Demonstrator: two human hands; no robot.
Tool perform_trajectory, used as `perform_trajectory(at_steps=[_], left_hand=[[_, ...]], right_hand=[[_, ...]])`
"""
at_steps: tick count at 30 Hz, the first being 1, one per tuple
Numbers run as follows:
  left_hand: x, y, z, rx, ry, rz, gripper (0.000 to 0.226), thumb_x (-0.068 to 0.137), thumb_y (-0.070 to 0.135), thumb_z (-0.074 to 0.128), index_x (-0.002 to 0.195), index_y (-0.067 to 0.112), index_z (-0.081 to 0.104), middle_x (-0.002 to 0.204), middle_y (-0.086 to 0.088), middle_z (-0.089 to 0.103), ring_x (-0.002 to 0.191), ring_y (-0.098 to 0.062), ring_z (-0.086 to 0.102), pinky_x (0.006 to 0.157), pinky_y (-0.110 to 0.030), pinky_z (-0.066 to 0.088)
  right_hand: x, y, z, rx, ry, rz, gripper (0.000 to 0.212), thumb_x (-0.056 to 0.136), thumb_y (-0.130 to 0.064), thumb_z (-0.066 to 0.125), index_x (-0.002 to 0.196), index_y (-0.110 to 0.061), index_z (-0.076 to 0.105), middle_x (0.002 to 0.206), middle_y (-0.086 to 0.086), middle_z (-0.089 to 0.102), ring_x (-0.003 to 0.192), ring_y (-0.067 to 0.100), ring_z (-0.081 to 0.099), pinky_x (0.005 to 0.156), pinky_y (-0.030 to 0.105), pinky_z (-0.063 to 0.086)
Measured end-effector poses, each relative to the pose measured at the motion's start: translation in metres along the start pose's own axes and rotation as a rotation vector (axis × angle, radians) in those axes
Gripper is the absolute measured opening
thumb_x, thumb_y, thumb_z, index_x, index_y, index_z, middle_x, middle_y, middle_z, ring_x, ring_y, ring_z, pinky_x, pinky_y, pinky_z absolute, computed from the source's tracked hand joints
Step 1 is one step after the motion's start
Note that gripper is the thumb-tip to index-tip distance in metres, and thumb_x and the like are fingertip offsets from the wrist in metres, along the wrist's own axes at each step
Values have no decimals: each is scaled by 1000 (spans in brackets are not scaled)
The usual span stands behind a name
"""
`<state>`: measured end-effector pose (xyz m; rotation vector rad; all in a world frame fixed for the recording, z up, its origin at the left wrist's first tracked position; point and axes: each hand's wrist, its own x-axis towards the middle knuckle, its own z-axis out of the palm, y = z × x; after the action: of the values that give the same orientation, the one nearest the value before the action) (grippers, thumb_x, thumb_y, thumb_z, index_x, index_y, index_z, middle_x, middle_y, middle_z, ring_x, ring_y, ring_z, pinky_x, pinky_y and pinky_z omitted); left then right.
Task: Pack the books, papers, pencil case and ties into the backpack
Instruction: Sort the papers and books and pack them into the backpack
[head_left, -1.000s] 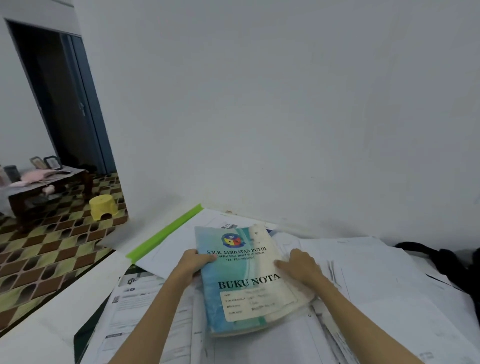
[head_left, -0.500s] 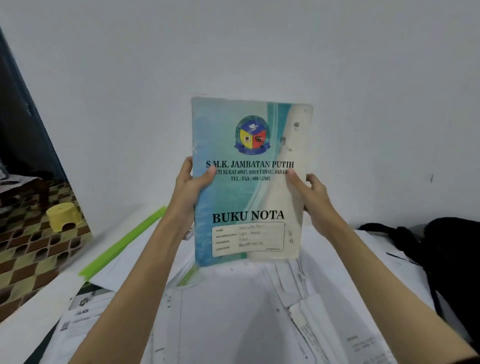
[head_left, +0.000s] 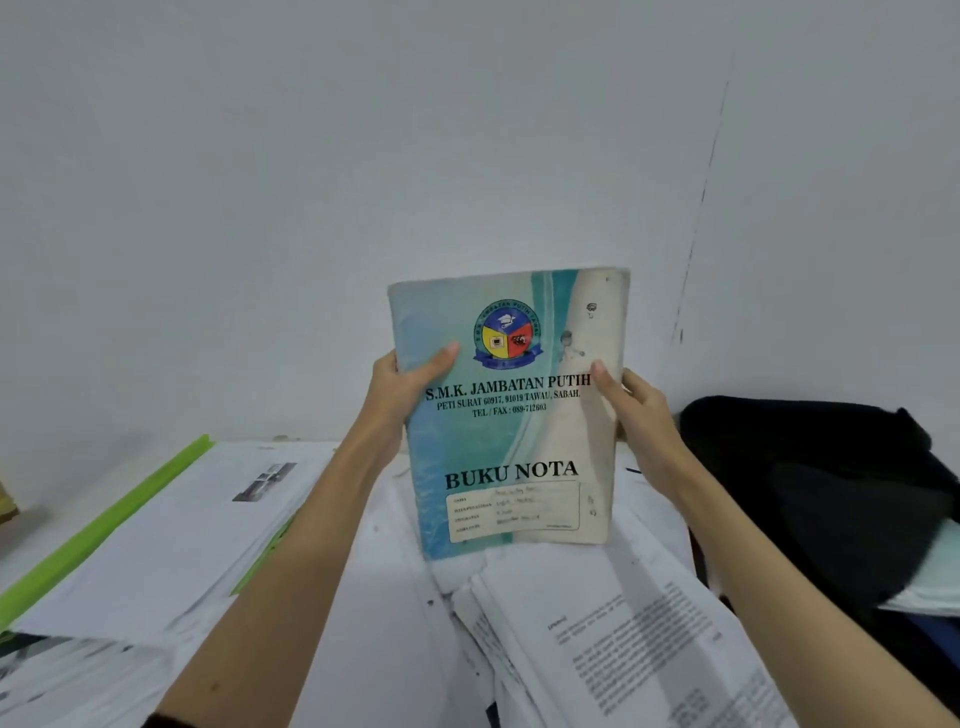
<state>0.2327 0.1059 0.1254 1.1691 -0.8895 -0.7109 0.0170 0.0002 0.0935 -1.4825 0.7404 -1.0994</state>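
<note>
While both arms reach up from the bottom of the view, the notebook (head_left: 511, 415) stands upright in the air at the centre, its blue and cream cover facing the camera with the words BUKU NOTA readable near its lower half. The left hand (head_left: 402, 387) grasps the notebook's edge at nine o'clock, thumb laid across the front cover and fingers hidden behind it. The right hand (head_left: 636, 410) grasps the opposite edge at three o'clock in the same way, thumb on the front and fingers curled round the back. The notebook sits between the two hands, held clear of everything below. Under it, from five to seven o'clock, loose papers (head_left: 613, 623) lie spread and overlapping on the table. At eight o'clock lies a thick stack of sheets with a green folder (head_left: 104, 525) edge along its outer side. At three to four o'clock a black backpack (head_left: 810, 483) rests against the wall (head_left: 363, 156), just beside the right forearm.
</note>
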Motion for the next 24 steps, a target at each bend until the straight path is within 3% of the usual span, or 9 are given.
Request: perform_trajectory(at_steps=[3, 6, 10, 12, 15, 18, 20, 22, 24], left_hand=[[-1, -2, 13, -44, -4, -30, 49, 65, 34, 76, 106, 12, 64, 97, -10, 72, 88, -27, 70, 72, -40, 59], [-3, -3, 19, -31, -17, -26, 52, 66, 35, 78, 110, 12, 63, 103, -12, 72, 93, -28, 69, 78, -43, 57], [-10, -7, 15, 6, -24, -30, 44, 67, 36, 71, 105, 15, 63, 100, -9, 73, 91, -26, 70, 76, -40, 58], [-19, -23, 10, 89, -12, -74, 49, 64, 40, 73, 107, 19, 62, 101, -5, 73, 93, -24, 70, 80, -40, 57], [-39, -52, 15, 104, 33, -117, 61, 62, 45, 78, 114, 18, 60, 100, -1, 73, 91, -19, 70, 81, -37, 56], [-42, -49, 25, 34, 118, -56, 40, 77, 24, 72, 113, 12, 60, 101, -4, 71, 92, -20, 69, 81, -37, 56], [-41, -39, 29, 8, 124, -27, 41, 77, 21, 72, 115, 11, 60, 108, -10, 70, 99, -25, 67, 85, -41, 55], [-38, -34, 29, 6, 104, 19, 37, 77, 21, 72, 111, 15, 61, 109, -9, 69, 99, -24, 67, 85, -40, 55], [-37, -34, 29, 29, 82, 37, 32, 76, 22, 71, 107, 20, 61, 106, -4, 70, 96, -20, 68, 82, -35, 56]], right_hand=[[-2, -1, -1, -9, -14, 3, 46, 83, -55, 55, 113, -20, 60, 104, -4, 71, 88, 9, 70, 65, 18, 53], [-3, 8, -1, -70, -4, -15, 63, 74, -67, 55, 117, -21, 60, 107, -4, 71, 94, 12, 69, 79, 30, 56], [-4, 2, -13, -45, -69, -41, 38, 89, -49, 50, 95, -15, 67, 92, 0, 74, 81, 12, 72, 66, 22, 57], [-8, 4, -13, -14, -81, -45, 32, 93, -44, 47, 95, -18, 65, 90, -4, 73, 78, 8, 71, 62, 17, 54], [-14, 20, -6, -35, -45, -75, 27, 95, -46, 43, 100, -25, 59, 94, -12, 67, 87, 5, 66, 75, 18, 52], [-18, 18, -2, -47, 45, -154, 21, 97, -43, 42, 87, -29, 54, 84, -17, 57, 81, -2, 54, 75, 12, 44], [-15, 12, -3, -45, 56, -191, 34, 95, -48, 43, 92, -18, 59, 89, -4, 63, 87, 7, 57, 82, 25, 47], [-11, 2, -6, -41, 72, -212, 40, 94, -49, 44, 85, -11, 56, 80, 12, 56, 79, 14, 52, 75, 35, 45], [-5, 2, -12, -43, 68, -206, 37, 94, -47, 45, 79, -14, 53, 77, 7, 55, 73, 20, 51, 72, 34, 45]])
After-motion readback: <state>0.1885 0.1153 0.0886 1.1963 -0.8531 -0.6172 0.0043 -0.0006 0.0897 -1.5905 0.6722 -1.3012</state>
